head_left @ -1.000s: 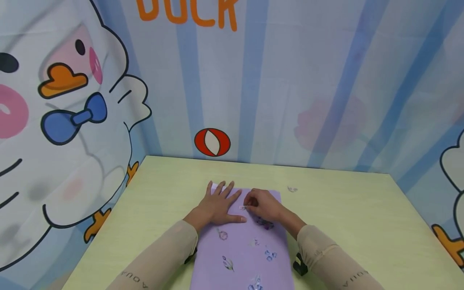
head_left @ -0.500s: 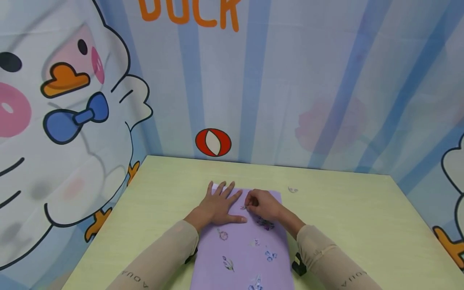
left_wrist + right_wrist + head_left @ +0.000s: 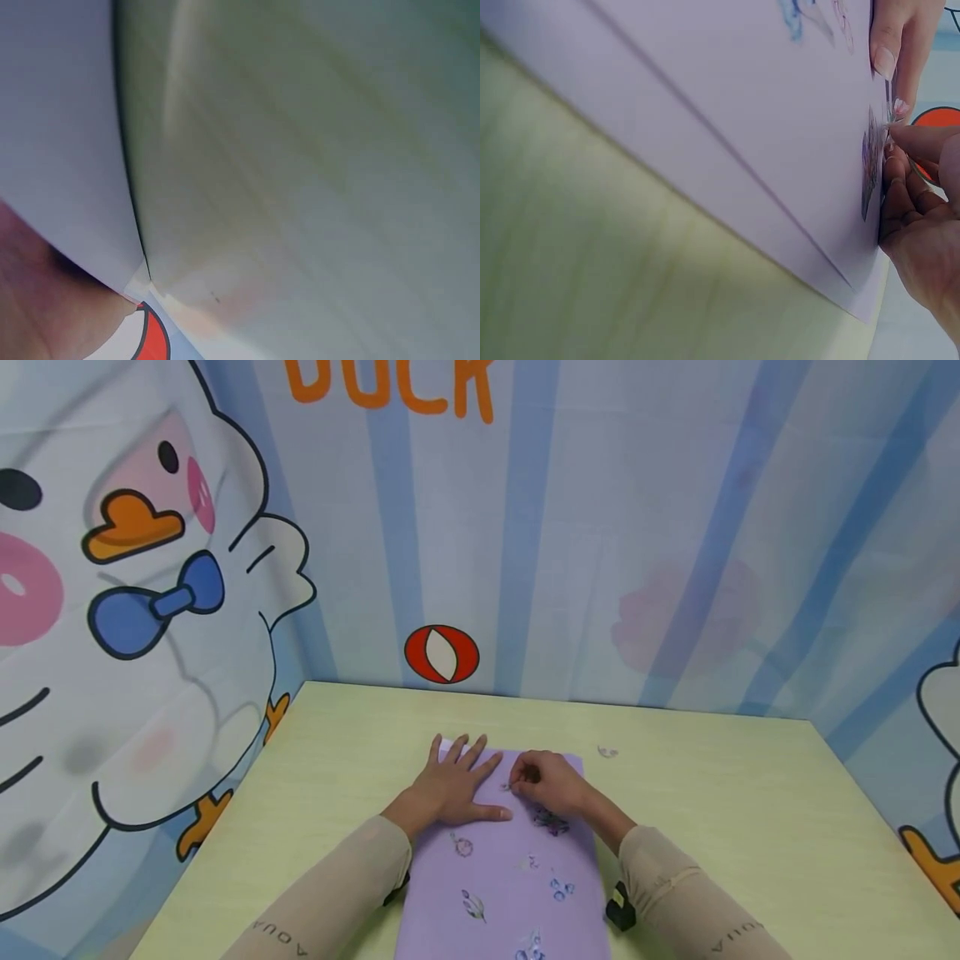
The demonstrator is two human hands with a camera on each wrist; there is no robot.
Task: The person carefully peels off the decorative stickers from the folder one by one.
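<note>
A purple sheet [image 3: 438, 897] lies on the table, dotted with several small flower and leaf stickers, among them a green leaf sticker [image 3: 473, 906] and a blue sticker [image 3: 561, 889]. My left hand [image 3: 453, 785] rests on its upper left part, palm down with fingers spread. Thumb and forefinger of my right hand [image 3: 551, 783] pinch a small sticker [image 3: 506, 787] against the upper part of the sheet. In the right wrist view that sticker shows a pink flower [image 3: 901, 109]. Below the right hand sits a dark flower sticker [image 3: 551, 821], partly covered by the hand.
A small scrap [image 3: 607, 751] with faint markings lies on the pale yellow table [image 3: 720, 793], beyond the sheet's upper right corner. Behind the table's far edge hangs a blue striped cloth [image 3: 570, 568] printed with ducks. A black object [image 3: 619, 907] shows beside the right sleeve.
The right fingertips have shifted slightly to the right over the sheet, and less of the small sticker shows beyond them. My left hand stays in place.
</note>
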